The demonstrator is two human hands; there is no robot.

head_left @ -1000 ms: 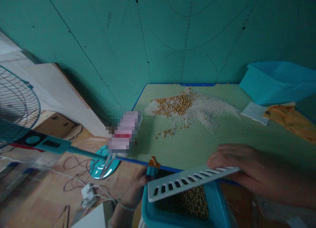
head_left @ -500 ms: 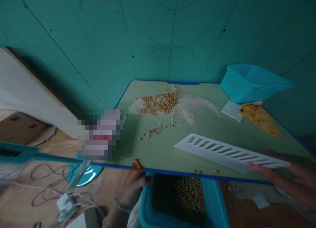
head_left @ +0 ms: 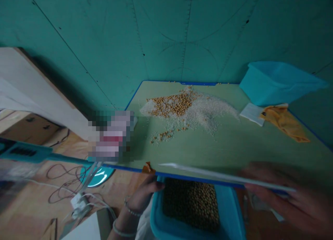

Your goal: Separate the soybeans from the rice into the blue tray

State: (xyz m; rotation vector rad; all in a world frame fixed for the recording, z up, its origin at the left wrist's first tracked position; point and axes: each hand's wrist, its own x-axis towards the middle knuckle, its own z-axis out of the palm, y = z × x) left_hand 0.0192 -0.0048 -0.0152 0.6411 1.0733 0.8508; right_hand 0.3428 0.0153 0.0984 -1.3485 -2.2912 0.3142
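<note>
My right hand (head_left: 288, 198), blurred, is closed on a white slatted plastic strip (head_left: 203, 171), now seen nearly edge-on along the front edge of the pale green board (head_left: 197, 151). My left hand (head_left: 143, 195) is closed round the left rim of a blue basin (head_left: 156, 212), held just under that edge. Soybeans (head_left: 203, 205) fill much of the basin. On the board, a heap of soybeans (head_left: 179, 104) lies mixed with rice-like white grains (head_left: 208, 110). A smaller scatter of beans (head_left: 163, 135) sits nearer the front.
At the back right stands a blue bin (head_left: 270, 84), with a yellow cloth (head_left: 286, 123) and a white packet (head_left: 252, 114) before it. Brown tape (head_left: 148, 168) sticks to the front edge. Cables and a power strip (head_left: 79, 202) lie on the floor at left.
My right hand has drawn the strip toward the board's front edge and turned it from face-up to edge-on. The left hand stays at the basin rim. The view has shifted slightly.
</note>
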